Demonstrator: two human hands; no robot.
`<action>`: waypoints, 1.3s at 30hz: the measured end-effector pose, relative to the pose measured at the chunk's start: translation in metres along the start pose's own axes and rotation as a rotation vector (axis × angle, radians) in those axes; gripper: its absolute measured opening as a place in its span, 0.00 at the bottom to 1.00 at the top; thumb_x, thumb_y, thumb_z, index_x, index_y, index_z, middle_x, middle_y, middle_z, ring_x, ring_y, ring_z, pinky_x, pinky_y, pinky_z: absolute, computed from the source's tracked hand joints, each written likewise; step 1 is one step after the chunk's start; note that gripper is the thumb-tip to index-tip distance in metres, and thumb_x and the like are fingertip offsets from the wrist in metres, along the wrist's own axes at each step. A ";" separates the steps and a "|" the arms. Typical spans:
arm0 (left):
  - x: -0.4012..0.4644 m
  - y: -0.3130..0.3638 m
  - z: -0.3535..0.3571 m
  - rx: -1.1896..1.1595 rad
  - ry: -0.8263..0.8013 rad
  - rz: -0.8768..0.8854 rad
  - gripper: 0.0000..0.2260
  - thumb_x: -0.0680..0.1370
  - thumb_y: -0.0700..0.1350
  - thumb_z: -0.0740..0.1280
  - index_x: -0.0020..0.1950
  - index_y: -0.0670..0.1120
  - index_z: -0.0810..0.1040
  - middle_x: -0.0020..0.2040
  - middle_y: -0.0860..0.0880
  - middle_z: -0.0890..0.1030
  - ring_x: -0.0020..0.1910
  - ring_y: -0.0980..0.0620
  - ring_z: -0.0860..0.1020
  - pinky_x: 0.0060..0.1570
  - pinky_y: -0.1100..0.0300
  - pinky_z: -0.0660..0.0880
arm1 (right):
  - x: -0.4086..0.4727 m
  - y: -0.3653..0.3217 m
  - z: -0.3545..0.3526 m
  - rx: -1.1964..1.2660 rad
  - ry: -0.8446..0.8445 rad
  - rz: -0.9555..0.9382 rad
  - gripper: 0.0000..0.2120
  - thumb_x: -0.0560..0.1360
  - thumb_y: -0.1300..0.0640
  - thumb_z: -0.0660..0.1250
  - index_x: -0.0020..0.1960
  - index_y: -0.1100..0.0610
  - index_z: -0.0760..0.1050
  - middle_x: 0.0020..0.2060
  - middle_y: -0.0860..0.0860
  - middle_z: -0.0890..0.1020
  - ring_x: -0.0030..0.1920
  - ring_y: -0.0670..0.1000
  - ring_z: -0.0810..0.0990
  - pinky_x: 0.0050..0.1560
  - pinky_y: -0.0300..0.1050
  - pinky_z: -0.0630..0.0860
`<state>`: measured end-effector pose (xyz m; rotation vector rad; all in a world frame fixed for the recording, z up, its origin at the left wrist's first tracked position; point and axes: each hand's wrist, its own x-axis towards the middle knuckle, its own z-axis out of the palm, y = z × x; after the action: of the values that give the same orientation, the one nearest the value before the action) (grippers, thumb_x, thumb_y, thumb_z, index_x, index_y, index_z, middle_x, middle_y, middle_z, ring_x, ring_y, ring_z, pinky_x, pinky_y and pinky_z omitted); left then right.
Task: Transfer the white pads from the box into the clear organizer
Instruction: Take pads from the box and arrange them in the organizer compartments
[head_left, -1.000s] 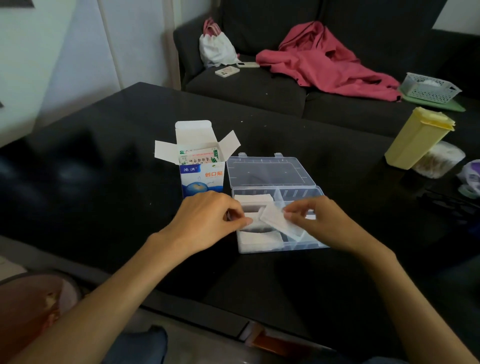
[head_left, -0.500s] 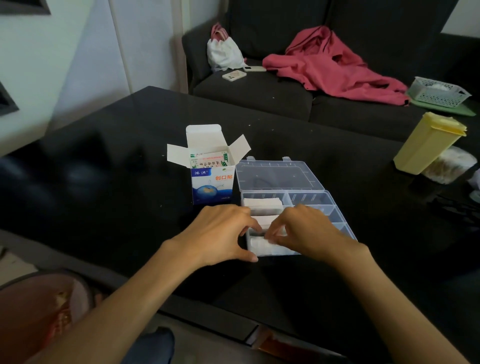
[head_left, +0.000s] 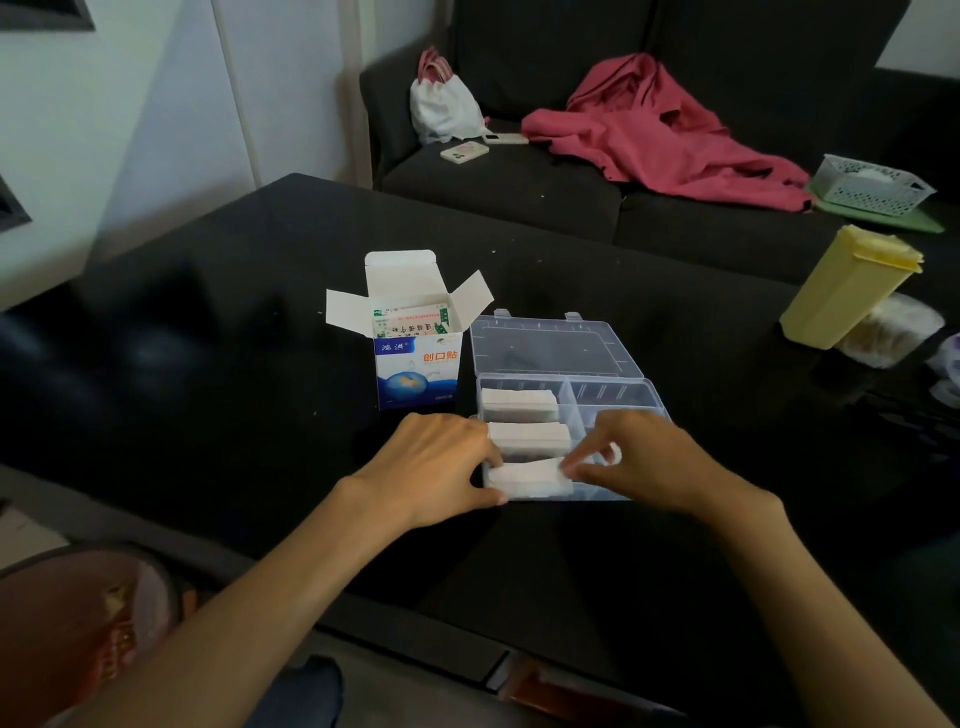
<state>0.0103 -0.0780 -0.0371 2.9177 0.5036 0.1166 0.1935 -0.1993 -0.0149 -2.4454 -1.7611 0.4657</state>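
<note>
Partly: right hand (head_left: 641, 460) hides organizer (head_left: 613, 395) compartments

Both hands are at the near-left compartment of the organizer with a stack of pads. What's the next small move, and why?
Probably press the pad stack flat and let go: it lies in the clear organizer's near-left compartment, with the left hand at one end and the right hand pinching the other.

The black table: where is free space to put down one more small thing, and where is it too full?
The black table is bare left of the open box, and between the clear organizer and the yellow container. It is crowded at the organizer's near-left corner, where the left hand and right hand work on the white pads.
</note>
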 end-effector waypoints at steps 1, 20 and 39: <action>0.001 -0.002 0.000 -0.005 -0.004 0.000 0.20 0.75 0.61 0.65 0.64 0.56 0.76 0.59 0.56 0.76 0.57 0.56 0.74 0.46 0.61 0.68 | 0.001 0.002 0.004 0.023 -0.028 0.021 0.11 0.74 0.45 0.66 0.53 0.45 0.81 0.48 0.47 0.78 0.46 0.44 0.74 0.51 0.42 0.75; -0.019 -0.057 -0.044 0.030 0.420 -0.463 0.21 0.78 0.54 0.63 0.70 0.54 0.68 0.72 0.54 0.66 0.70 0.55 0.62 0.67 0.58 0.61 | 0.073 -0.113 -0.078 0.222 0.424 -0.251 0.11 0.78 0.58 0.63 0.58 0.55 0.79 0.51 0.50 0.82 0.48 0.44 0.79 0.48 0.37 0.74; -0.028 -0.064 -0.052 -0.315 0.500 -0.597 0.16 0.74 0.53 0.69 0.61 0.56 0.77 0.62 0.53 0.78 0.62 0.55 0.74 0.53 0.61 0.74 | 0.124 -0.118 -0.049 -0.116 0.222 -0.284 0.12 0.71 0.51 0.72 0.51 0.55 0.81 0.48 0.51 0.83 0.45 0.48 0.79 0.46 0.42 0.78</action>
<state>-0.0418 -0.0200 0.0004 2.2991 1.2692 0.7648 0.1366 -0.0393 0.0369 -2.1630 -2.0387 0.0645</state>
